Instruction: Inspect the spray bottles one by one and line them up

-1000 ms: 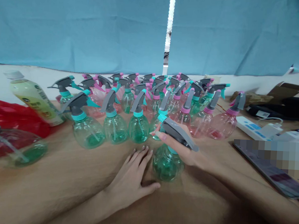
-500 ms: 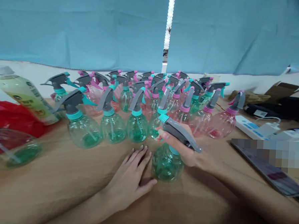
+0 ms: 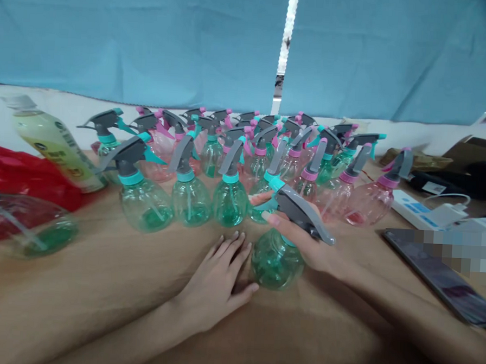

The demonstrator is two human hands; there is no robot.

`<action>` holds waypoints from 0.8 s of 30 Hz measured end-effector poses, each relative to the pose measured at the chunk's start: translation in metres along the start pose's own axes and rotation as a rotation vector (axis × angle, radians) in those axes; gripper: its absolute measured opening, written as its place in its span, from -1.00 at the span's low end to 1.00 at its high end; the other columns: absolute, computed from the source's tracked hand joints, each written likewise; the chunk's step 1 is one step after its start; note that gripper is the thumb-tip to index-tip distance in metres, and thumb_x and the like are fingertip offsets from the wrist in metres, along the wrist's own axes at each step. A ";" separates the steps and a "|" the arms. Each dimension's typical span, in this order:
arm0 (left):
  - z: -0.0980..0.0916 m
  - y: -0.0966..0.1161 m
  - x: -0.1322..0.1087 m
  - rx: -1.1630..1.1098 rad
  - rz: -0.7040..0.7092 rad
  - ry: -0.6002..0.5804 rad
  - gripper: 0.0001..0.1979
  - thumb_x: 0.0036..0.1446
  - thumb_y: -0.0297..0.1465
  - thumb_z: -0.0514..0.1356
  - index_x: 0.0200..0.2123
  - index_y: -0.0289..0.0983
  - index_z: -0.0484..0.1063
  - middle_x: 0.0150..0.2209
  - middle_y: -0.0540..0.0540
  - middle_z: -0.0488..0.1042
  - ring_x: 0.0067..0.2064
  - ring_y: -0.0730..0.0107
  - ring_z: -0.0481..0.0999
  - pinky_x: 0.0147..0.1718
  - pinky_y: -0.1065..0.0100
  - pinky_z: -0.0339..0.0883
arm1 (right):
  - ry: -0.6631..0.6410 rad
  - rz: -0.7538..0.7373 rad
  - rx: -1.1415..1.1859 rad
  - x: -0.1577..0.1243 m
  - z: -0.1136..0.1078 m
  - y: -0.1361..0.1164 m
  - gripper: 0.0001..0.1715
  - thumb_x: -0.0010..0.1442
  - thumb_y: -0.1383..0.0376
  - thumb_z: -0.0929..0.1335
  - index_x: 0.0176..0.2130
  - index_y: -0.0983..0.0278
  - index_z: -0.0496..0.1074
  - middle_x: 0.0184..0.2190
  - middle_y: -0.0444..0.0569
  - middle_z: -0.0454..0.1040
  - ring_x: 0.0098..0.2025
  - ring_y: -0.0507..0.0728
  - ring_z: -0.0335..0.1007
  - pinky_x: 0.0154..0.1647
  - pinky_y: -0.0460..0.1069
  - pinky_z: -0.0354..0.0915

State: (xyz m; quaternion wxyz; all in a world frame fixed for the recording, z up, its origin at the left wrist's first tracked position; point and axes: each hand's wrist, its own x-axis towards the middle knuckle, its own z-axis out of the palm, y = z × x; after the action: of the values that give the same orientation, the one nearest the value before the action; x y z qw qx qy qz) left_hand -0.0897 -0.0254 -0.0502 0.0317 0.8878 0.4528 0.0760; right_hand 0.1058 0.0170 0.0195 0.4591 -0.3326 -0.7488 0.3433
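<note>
A clear green spray bottle (image 3: 277,265) with a grey and turquoise spray head stands on the wooden table, just right of centre. My right hand (image 3: 315,250) is wrapped round its neck below the head, thumb on the near side. One fingertip shows beyond the trigger; the other fingers are mostly hidden. Flat on the table to the bottle's left lies my left hand (image 3: 217,281), fingers stretched forward and holding nothing. Its thumb tip comes close to the bottle's base. Beyond both hands is a green spray bottle (image 3: 230,203), one of several green and pink ones in rows.
At the left, a tilted pale bottle (image 3: 53,145) stands by a red plastic bag (image 3: 63,194), with another spray bottle (image 3: 29,228) in front. To the right lie a phone (image 3: 437,279), a white power strip (image 3: 416,210) and dark items. A blue cloth (image 3: 152,41) hangs behind.
The view has turned slightly, so most things sit a little further right. A finger of my right hand now shows further forward past the trigger. My left hand stays flat on the table.
</note>
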 end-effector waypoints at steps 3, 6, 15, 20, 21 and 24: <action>0.001 -0.001 0.000 0.007 0.007 0.017 -0.34 0.25 -0.07 0.03 0.24 -0.43 0.15 0.29 -0.36 0.12 0.30 -0.03 0.12 0.19 -0.07 0.12 | 0.004 0.001 0.018 0.000 0.000 0.002 -0.72 0.20 0.19 0.34 -0.08 0.21 0.42 -0.36 -0.15 0.44 -0.51 0.00 0.16 -0.45 -0.02 0.14; 0.001 0.000 0.001 0.013 0.004 0.003 -0.34 0.26 -0.08 0.03 0.23 -0.44 0.15 0.29 -0.37 0.12 0.30 -0.03 0.12 0.20 -0.08 0.11 | 0.006 -0.005 0.031 0.000 0.001 0.004 -0.71 0.20 0.19 0.35 -0.07 0.20 0.42 -0.31 -0.13 0.46 -0.50 0.01 0.21 -0.43 -0.02 0.18; 0.002 -0.001 0.000 0.017 0.001 0.005 -0.36 0.27 -0.08 0.02 0.24 -0.42 0.16 0.30 -0.36 0.10 0.29 -0.02 0.13 0.19 -0.07 0.11 | 0.015 -0.059 0.136 0.001 0.004 0.009 -0.67 0.18 0.29 0.37 -0.02 0.20 0.41 -0.09 -0.05 0.52 -0.05 0.15 0.45 0.00 0.07 0.32; 0.001 -0.001 0.000 0.024 0.005 0.002 -0.35 0.27 -0.08 0.01 0.25 -0.43 0.13 0.31 -0.36 0.10 0.30 -0.01 0.11 0.20 -0.08 0.10 | 0.018 -0.078 0.144 0.000 0.003 0.009 -0.68 0.18 0.28 0.38 -0.04 0.20 0.43 -0.11 -0.05 0.53 -0.02 0.16 0.45 0.07 0.09 0.31; 0.001 -0.001 0.000 0.023 0.004 0.001 -0.36 0.27 -0.08 0.01 0.24 -0.43 0.13 0.30 -0.36 0.10 0.30 -0.01 0.11 0.20 -0.08 0.10 | 0.017 -0.078 0.149 0.000 0.003 0.009 -0.68 0.18 0.28 0.38 -0.04 0.20 0.43 -0.11 -0.05 0.53 -0.01 0.16 0.45 0.08 0.09 0.30; 0.000 0.000 0.001 0.018 -0.002 -0.005 -0.36 0.27 -0.09 0.02 0.24 -0.42 0.14 0.30 -0.36 0.11 0.29 -0.02 0.14 0.19 -0.07 0.13 | 0.018 -0.073 0.176 0.001 0.004 0.010 -0.66 0.17 0.28 0.38 -0.02 0.20 0.42 -0.09 -0.05 0.53 0.01 0.16 0.44 0.10 0.10 0.30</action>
State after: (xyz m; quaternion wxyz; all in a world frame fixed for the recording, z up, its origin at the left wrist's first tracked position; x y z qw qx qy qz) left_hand -0.0893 -0.0244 -0.0502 0.0249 0.8878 0.4543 0.0694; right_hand 0.1040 0.0222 0.0108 0.5054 -0.2667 -0.7233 0.3877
